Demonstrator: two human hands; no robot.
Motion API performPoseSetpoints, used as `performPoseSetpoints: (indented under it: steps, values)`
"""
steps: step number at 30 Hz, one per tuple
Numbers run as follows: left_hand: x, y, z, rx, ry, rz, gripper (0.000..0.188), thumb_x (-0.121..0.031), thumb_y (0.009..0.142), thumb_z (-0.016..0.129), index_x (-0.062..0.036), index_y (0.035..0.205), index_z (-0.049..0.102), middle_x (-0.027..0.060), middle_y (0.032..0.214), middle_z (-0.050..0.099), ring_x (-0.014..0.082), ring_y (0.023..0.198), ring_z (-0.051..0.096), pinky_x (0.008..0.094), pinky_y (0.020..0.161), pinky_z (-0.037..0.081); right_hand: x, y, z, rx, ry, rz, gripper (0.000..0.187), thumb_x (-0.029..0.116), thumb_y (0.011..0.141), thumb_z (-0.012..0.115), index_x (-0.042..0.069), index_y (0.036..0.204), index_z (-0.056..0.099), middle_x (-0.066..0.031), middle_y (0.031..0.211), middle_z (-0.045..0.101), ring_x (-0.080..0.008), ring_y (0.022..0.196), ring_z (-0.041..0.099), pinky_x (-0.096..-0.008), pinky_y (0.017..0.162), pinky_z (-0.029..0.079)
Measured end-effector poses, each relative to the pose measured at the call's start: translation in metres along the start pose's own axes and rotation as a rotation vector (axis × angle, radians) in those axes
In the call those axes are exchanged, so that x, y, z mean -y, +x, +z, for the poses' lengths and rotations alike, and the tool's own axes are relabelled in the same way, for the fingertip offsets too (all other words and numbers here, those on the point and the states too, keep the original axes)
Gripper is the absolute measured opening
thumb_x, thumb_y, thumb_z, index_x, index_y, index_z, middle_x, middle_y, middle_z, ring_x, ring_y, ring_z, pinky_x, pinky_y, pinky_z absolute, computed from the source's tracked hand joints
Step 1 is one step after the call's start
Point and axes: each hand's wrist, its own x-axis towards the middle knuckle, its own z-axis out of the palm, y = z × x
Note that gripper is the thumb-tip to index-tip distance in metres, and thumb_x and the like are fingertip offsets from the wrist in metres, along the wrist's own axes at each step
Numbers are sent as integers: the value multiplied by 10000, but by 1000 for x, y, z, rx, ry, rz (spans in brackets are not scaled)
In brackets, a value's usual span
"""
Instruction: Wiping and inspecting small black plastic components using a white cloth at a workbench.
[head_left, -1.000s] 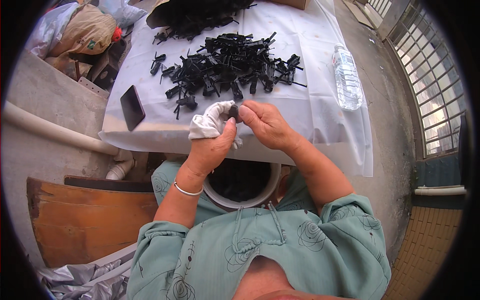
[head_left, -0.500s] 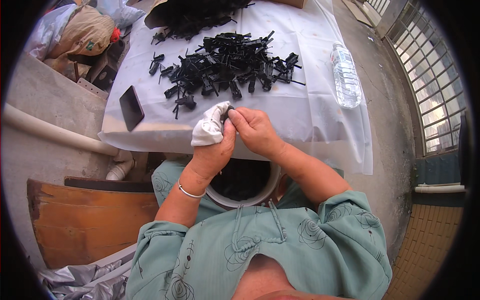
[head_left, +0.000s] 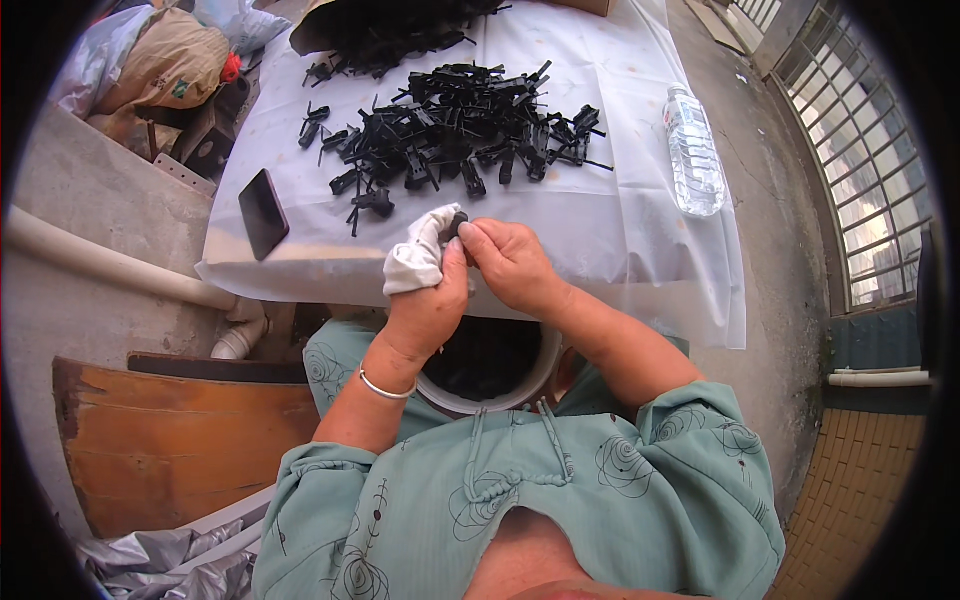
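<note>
My left hand (head_left: 430,270), its fingers wrapped in white cloth (head_left: 412,258), grips a small black plastic part (head_left: 457,222) over the table's near edge. The fingertips of my right hand (head_left: 508,258) pinch the same part from the other side. Most of the part is hidden between my fingers. Just beyond my hands lies a heap of black plastic parts (head_left: 450,125) with thin stems, some of them loose at its near side. Below my hands, between my knees, stands a white bucket (head_left: 548,375) with dark contents.
A white plastic sheet (head_left: 640,215) covers the table. On it lie a dark phone (head_left: 263,215) at the left and a clear water bottle (head_left: 693,155) at the right. A black bag (head_left: 320,25) with more parts is at the back. A wooden board (head_left: 180,440) leans at lower left.
Both hands stay together at the same spot, with only a very slight shift of the fingers around the black part. Everything else looks the same.
</note>
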Motion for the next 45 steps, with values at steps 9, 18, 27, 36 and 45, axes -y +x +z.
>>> performPoseSetpoints:
  steps: [9,18,27,36,45]
  values:
    - [14,2,-1,-26,370,318,255,-35,829,512,55,1068,498,107,894,587,176,781,575,281,708,471,5,4,-6,86,-162,136,256,180,924,459,-22,824,582,1,705,571,-61,659,482,-236,604,430]
    - [-3,12,-14,37,-609,-371,303,-52,901,432,-42,1200,386,17,861,535,60,673,475,176,541,393,28,8,-38,242,-616,-224,90,94,796,599,12,833,605,-121,688,592,-227,596,568,-304,559,451]
    - [-8,7,-16,423,-623,-408,322,-57,863,364,-20,1178,416,14,804,504,32,534,384,168,481,325,36,6,-35,145,-195,-46,147,44,747,674,22,856,578,1,594,487,-75,525,424,-225,501,375]
    - [2,9,-6,207,-121,-25,246,-25,838,404,-6,1079,449,17,797,483,76,644,442,206,586,385,30,3,-26,200,-343,-136,222,177,868,529,-9,747,526,-126,584,487,-211,499,427,-316,515,394]
    - [-5,0,-15,99,114,165,238,2,782,421,25,1018,449,116,828,525,188,740,516,286,689,441,18,8,-3,181,-202,-70,224,143,890,473,-10,732,517,-82,581,483,-126,547,402,-292,529,386]
